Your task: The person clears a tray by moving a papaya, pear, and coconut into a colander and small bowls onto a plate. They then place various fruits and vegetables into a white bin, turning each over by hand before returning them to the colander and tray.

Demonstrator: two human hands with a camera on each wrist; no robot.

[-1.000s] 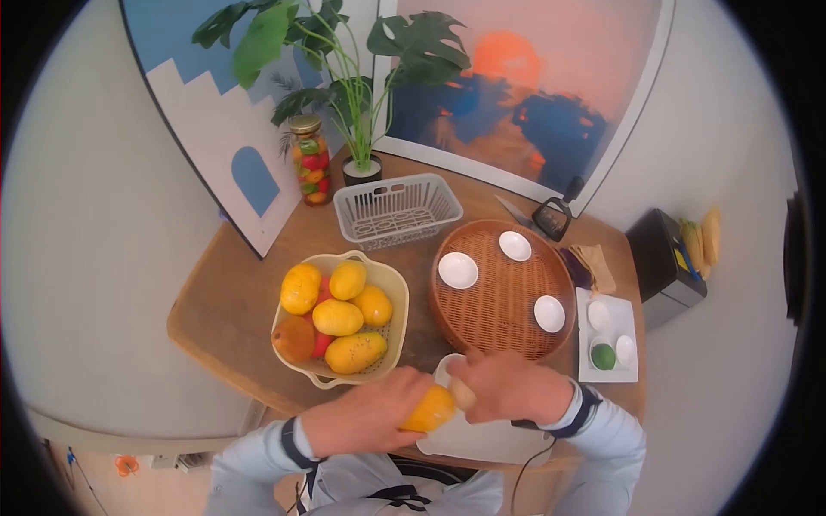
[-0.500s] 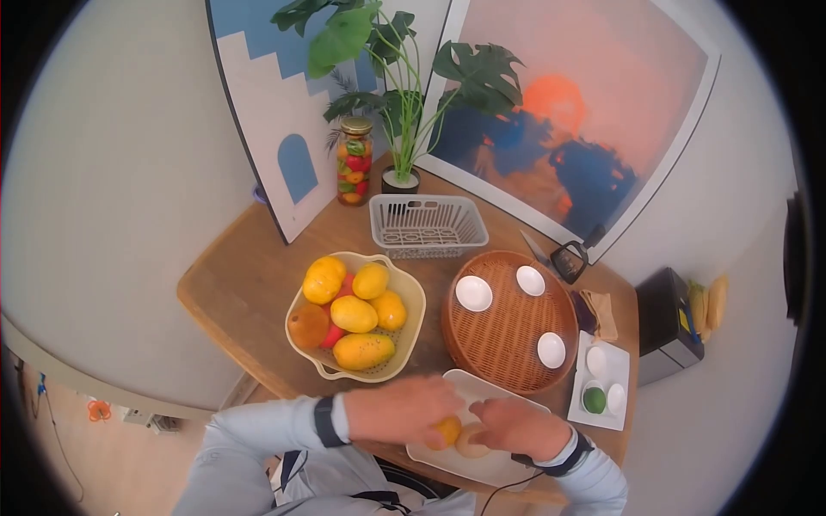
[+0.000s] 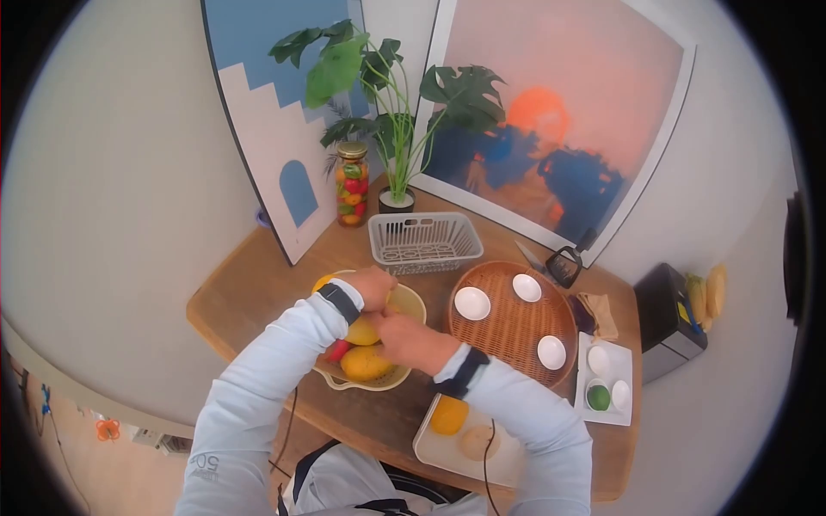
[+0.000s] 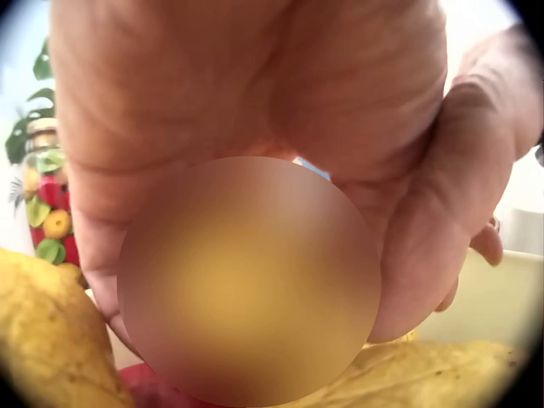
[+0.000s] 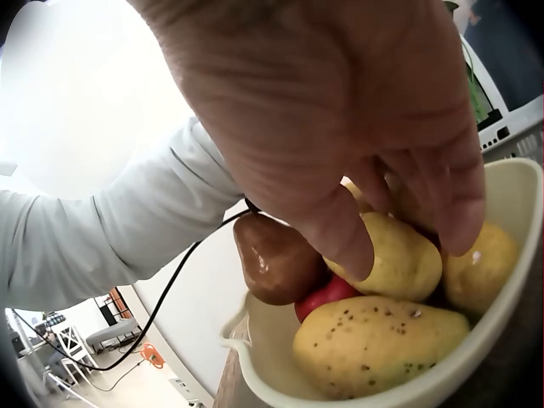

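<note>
Both hands reach into the cream basket (image 3: pixel 353 383) of fruit. My left hand (image 3: pixel 372 288) is over its far part; in the left wrist view a round blur hides the fingertips and whatever lies between them, with yellow showing through. Close beside it, my right hand (image 3: pixel 417 340) comes from the right, thumb and fingers spread on either side of a yellow fruit (image 5: pixel 404 272). A speckled yellow-green fruit (image 3: pixel 366 364), a brown pear-shaped fruit (image 5: pixel 276 259) and a red one (image 5: pixel 327 296) lie around them. An orange-yellow fruit (image 3: pixel 448 415) and a round tan one (image 3: pixel 478 442) lie on the white tray (image 3: pixel 424 449).
A round wicker tray (image 3: pixel 508 327) bears three white dishes. To its right stands a white plate (image 3: pixel 615 354) with small bowls and a green fruit (image 3: pixel 599 396). A grey basket (image 3: pixel 426 258), a jar (image 3: pixel 352 193) and a potted plant (image 3: pixel 397 200) stand behind.
Both hands have let go of the orange-yellow and tan fruits, which now lie on the white tray. The hands have moved left and away from the body to the fruit basket.
</note>
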